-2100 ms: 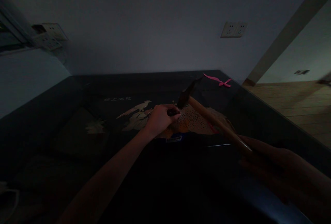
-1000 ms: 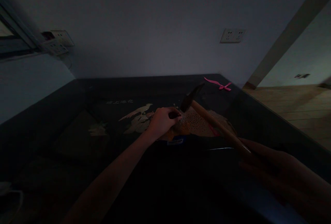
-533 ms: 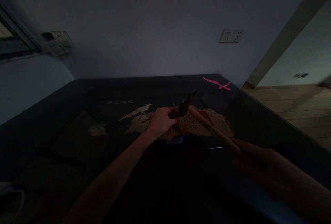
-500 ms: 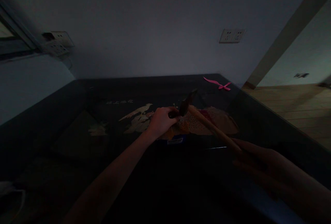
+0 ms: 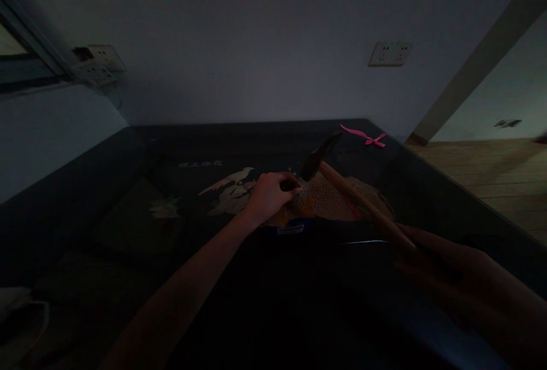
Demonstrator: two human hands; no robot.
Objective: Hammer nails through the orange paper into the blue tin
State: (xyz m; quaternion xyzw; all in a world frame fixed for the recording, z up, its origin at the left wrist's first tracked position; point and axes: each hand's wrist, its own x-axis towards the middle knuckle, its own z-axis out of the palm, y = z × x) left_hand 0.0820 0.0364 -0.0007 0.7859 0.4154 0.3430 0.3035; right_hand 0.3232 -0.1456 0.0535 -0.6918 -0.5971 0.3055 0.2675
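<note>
In the head view my left hand (image 5: pixel 271 193) is closed in a pinch low over the black surface, thumb and forefinger meeting; anything between them is too dark to make out. Its fingertips are close to a mottled, dotted piece (image 5: pixel 327 196) in tan, orange and red. My right hand (image 5: pixel 448 261), dim at the lower right, is wrapped round the wooden handle of a hammer (image 5: pixel 363 202). The dark hammer head (image 5: pixel 318 159) hangs just above and to the right of my left fingertips, apart from them. A small blue-and-white label (image 5: pixel 290 229) shows below the left hand.
A pink ribbon (image 5: pixel 371 141) lies at the back right of the black tabletop (image 5: pixel 256 301). Left of the hand is a pale bird design (image 5: pixel 231 182). A wall with sockets (image 5: pixel 390 54) stands behind. A white object with a cord (image 5: pixel 17 299) is at the left edge.
The hammer head has risen and moved right, away from my left fingertips. My left hand keeps its pinch in nearly the same spot. The view has shifted slightly.
</note>
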